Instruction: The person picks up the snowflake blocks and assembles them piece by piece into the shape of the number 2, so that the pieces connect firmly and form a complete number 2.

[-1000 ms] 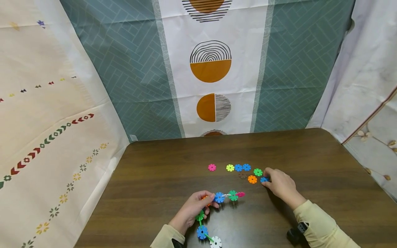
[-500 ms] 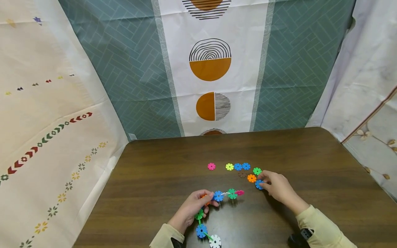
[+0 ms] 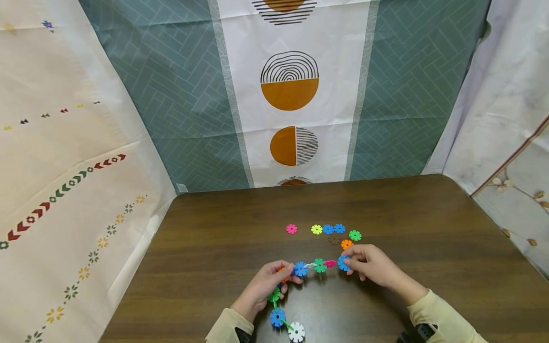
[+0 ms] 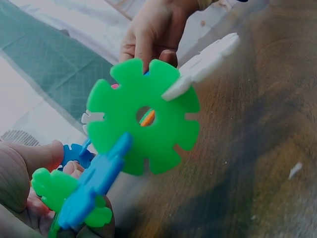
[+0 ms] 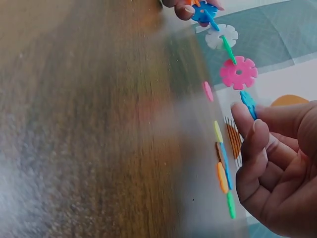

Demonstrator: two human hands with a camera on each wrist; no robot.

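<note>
My left hand [image 3: 269,285] grips a chain of notched plastic discs near an orange disc. One stretch of the chain runs right, through a blue disc [image 3: 300,269] and a green disc [image 3: 319,265] to a pink disc [image 5: 238,73] at its end. The other stretch hangs below the hand, with a blue disc [image 3: 277,317] and a white disc [image 3: 296,332]. Between thumb and fingertips my right hand [image 3: 375,269] pinches a loose blue disc [image 5: 247,104]. That disc is close to the pink one, with a small gap in the right wrist view.
Loose discs lie flat on the brown table [image 3: 214,238] beyond the hands: pink [image 3: 291,229], yellow [image 3: 316,229], two blue [image 3: 333,229], brown [image 3: 334,240], green [image 3: 355,235] and orange [image 3: 347,244]. Patterned cloths [image 3: 287,95] hang behind the table.
My right hand has picked up the blue disc from beside the orange one and carried it left and nearer, up to the chain's pink end. My left hand has stayed nearly still.
</note>
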